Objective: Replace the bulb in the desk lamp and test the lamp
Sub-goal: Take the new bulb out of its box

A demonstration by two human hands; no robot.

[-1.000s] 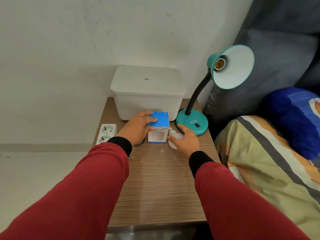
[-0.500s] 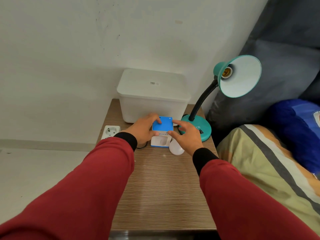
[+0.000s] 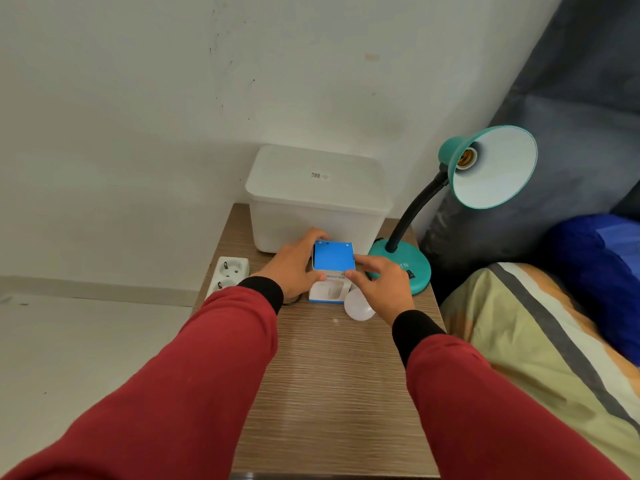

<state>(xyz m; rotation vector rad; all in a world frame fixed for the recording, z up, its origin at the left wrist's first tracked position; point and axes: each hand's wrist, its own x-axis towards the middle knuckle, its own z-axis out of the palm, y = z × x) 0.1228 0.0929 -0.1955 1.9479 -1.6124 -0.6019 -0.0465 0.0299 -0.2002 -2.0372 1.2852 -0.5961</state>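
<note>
At the middle of the frame both hands close on a small blue-topped box (image 3: pixel 333 270) that stands on the table (image 3: pixel 332 375). The left hand (image 3: pixel 294 268) wraps the box's left side, its fingers curled over the far top edge and the thumb against the near face. The right hand (image 3: pixel 379 284) pinches the box's right top corner between thumb and forefinger. Held from both sides like this, the box is steadied for opening or lifting; it probably carries the new bulb, though the print on its front reads only in part and its contents are hidden.

A white bulb (image 3: pixel 358 308) lies on its side on the table just below and right of the box, partly under the right palm but not gripped by it. Left loose there, out of the lamp, it is likely the old bulb set aside.

The teal desk lamp (image 3: pixel 485 168) stands at the right of the table, its base (image 3: pixel 414 268) just beyond the right hand and its neck curving up to the shade in the upper right of the frame. The brass socket (image 3: pixel 465 157) inside the shade is bare, so the removal looks finished and the fitting is not yet done.

A white lidded tub (image 3: pixel 317 199) sits behind the box against the wall, and a white socket strip (image 3: pixel 230 273) lies at the table's left edge, near the left wrist. Striped and blue bedding (image 3: pixel 540 323) fills the lower right.
</note>
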